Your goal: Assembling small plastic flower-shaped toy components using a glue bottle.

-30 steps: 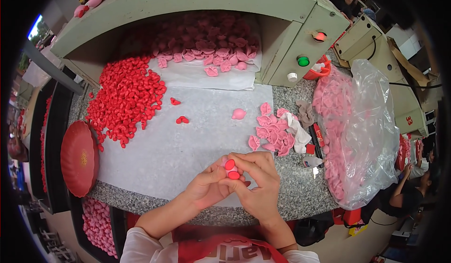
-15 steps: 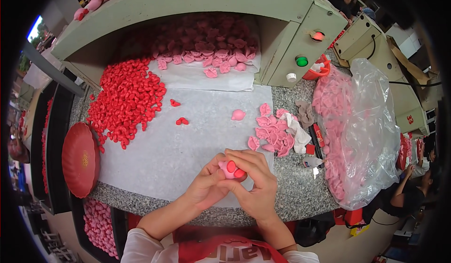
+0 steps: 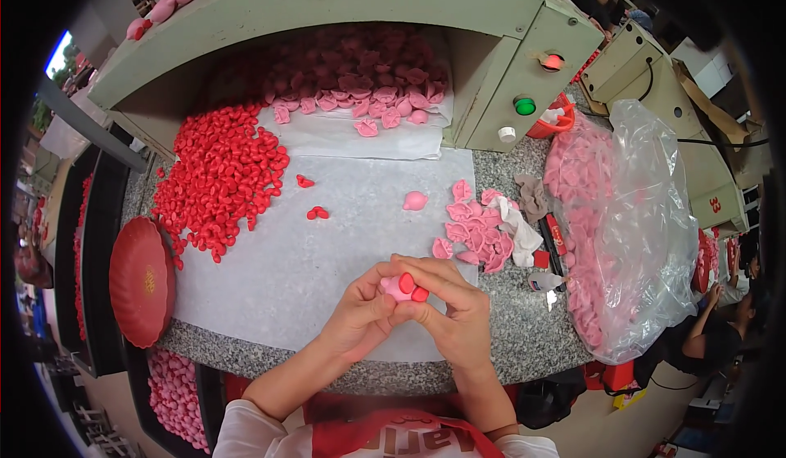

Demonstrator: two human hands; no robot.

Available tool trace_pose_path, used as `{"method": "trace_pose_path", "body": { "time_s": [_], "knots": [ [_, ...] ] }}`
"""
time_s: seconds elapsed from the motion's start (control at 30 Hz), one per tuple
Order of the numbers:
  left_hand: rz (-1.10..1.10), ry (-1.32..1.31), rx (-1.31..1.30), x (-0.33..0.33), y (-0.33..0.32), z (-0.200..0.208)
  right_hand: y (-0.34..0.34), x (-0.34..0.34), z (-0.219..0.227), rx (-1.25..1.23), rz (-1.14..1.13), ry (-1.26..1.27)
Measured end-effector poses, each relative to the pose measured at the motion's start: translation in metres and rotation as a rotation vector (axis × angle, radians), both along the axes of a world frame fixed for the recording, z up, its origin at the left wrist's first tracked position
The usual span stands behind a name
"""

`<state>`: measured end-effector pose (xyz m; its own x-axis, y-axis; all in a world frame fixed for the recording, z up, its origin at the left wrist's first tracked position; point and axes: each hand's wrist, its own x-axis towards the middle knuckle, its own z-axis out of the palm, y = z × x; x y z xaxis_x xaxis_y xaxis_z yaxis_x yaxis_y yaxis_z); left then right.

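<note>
The left hand and right hand were clamped on a pink piece, with red pieces forward-left of both.

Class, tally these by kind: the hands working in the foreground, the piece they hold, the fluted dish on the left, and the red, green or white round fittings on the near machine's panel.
Hands: 2
Pink-and-red piece: 1
Fluted dish: 1
Red fitting: 1
Green fitting: 1
White fitting: 1
Total: 7
</note>
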<state>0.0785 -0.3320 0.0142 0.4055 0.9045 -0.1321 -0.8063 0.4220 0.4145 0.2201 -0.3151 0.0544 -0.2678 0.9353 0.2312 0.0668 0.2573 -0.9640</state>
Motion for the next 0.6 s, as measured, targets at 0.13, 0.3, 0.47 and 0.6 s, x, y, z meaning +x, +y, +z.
{"method": "trace_pose_path", "body": {
  "time_s": [0.13,0.3,0.47,0.6],
  "knots": [
    [0.044,0.009,0.057,-0.002,-0.001,0.02,-0.006,-0.006,0.004,0.009,0.027,0.076],
    [0.1,0.371,0.328,0.0,-0.007,0.015,-0.012,-0.012,0.005,0.028,0.017,0.079],
    [0.15,0.334,0.364,0.002,-0.01,0.004,-0.013,-0.012,0.007,0.022,0.025,0.036],
    [0.133,0.221,0.317,0.005,-0.009,-0.002,-0.014,-0.014,0.008,0.053,-0.05,-0.022]
  ]
}}
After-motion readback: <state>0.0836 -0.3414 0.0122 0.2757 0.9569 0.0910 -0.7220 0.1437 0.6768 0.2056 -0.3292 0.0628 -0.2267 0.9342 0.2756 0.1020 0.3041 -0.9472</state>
